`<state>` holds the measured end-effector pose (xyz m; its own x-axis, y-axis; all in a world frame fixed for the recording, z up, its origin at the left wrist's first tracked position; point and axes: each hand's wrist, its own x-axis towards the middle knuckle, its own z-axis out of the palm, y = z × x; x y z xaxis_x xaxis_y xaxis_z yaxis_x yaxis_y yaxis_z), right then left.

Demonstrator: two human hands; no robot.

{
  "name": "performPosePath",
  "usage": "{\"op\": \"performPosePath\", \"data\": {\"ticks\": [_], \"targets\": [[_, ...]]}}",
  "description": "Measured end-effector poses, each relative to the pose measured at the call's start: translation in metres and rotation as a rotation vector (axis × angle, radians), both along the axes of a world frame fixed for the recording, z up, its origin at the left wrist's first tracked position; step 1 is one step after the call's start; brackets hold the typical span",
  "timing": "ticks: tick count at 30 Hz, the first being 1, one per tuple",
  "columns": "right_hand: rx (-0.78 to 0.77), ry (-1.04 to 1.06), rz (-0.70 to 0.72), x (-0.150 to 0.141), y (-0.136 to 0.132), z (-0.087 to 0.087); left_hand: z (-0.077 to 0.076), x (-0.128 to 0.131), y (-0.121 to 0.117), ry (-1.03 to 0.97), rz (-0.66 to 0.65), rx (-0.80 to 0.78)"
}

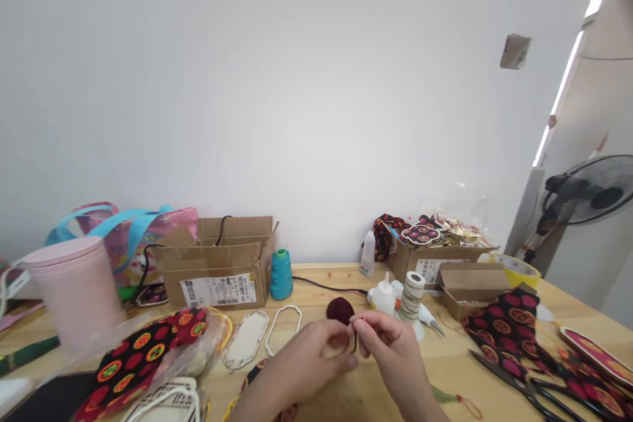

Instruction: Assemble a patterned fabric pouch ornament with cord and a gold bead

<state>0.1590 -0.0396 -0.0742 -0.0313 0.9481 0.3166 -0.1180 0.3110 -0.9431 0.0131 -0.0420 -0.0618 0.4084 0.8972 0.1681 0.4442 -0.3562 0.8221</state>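
My left hand [314, 362] and my right hand [390, 353] meet low in the centre, fingertips almost touching. Between them a short, thin dark cord [355, 343] hangs down, pinched at its upper part; the fingers hide the rest. Just behind the fingers lies a dark maroon ball-shaped thing [339, 308], partly covered by my hands. I cannot tell whether the cord joins it. Under my left forearm sits patterned dark fabric [254, 374] with a yellow edge. White oblong frames [283, 330] lie left of my hands.
A teal thread cone [281, 275] stands beside an open cardboard box [217, 270]. Right of my hands are a white squeeze bottle [384, 297], a ribbon roll [412, 295] and a glue gun [429, 318]. Black scissors [527, 386] lie against patterned cloth [504, 323]. A pink canister [74, 293] stands left.
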Motion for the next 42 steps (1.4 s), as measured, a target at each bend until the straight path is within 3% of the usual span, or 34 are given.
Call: {"op": "performPosePath", "data": {"ticks": [3,6,13,18,20,23,27,30,32,35,39,42], "targets": [[-0.001,0.028,0.015,-0.001,0.000,-0.001,-0.009,0.000,0.004,-0.048,-0.122,-0.130],[-0.004,0.039,0.023,-0.002,0.001,-0.002,-0.014,-0.003,0.004,-0.127,-0.103,-0.192],[-0.016,0.090,0.005,-0.003,0.007,-0.012,-0.015,0.003,0.004,-0.423,-0.101,-0.144],[-0.036,0.067,-0.031,-0.006,0.010,-0.017,-0.030,-0.001,0.013,-0.602,0.018,-0.352],[-0.031,0.033,-0.030,-0.007,0.011,-0.018,-0.032,-0.005,0.015,-0.621,0.006,-0.472],[-0.007,-0.094,-0.101,-0.004,0.013,-0.022,-0.032,-0.011,0.015,-0.658,-0.032,-0.577],[0.002,-0.534,-0.289,0.000,0.013,-0.034,-0.029,-0.019,0.019,-0.978,0.068,-0.558],[-0.020,-0.694,-0.306,-0.005,0.009,-0.040,-0.029,-0.024,0.022,-1.129,0.137,-0.529],[-0.018,-0.648,-0.255,-0.011,0.007,-0.042,-0.030,-0.025,0.022,-1.159,0.160,-0.528],[-0.057,-0.405,-0.106,-0.015,0.014,-0.045,-0.031,-0.023,0.021,-1.165,0.158,-0.518],[-0.280,0.062,0.002,-0.011,0.032,-0.043,-0.028,-0.021,0.021,-1.103,0.129,-0.427],[-0.394,0.243,0.014,-0.010,0.037,-0.031,-0.026,-0.020,0.021,-0.947,0.093,-0.269]]}}
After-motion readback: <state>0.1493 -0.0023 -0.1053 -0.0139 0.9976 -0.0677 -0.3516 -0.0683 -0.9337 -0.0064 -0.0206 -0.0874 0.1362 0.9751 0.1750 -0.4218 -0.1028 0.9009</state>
